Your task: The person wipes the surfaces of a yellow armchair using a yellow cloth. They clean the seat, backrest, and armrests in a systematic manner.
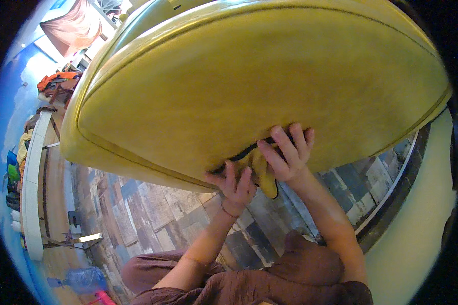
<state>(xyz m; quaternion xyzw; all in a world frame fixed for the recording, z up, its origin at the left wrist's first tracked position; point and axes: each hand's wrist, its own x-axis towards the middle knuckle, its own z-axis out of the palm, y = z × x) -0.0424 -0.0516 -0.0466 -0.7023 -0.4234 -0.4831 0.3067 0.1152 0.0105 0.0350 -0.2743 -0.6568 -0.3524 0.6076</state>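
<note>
A large yellow upholstered piece with a smooth leather-like cover and a stitched seam around its panel fills the upper view. Low on its panel runs a dark-edged opening. At the left end of this opening, my left hand grips the cover's edge, fingertips up against the dark gap. My right hand holds the edge at the opening's right end, its fingers spread over the cover and partly hidden in the gap. Between the hands hangs a loose yellow flap with a dark border.
Patchwork wood-look flooring lies below. A pale bench-like piece stands at left, with piled cloth beyond. A clear plastic bottle lies at lower left. A pale curved surface rises at right. My brown-clothed legs are folded below.
</note>
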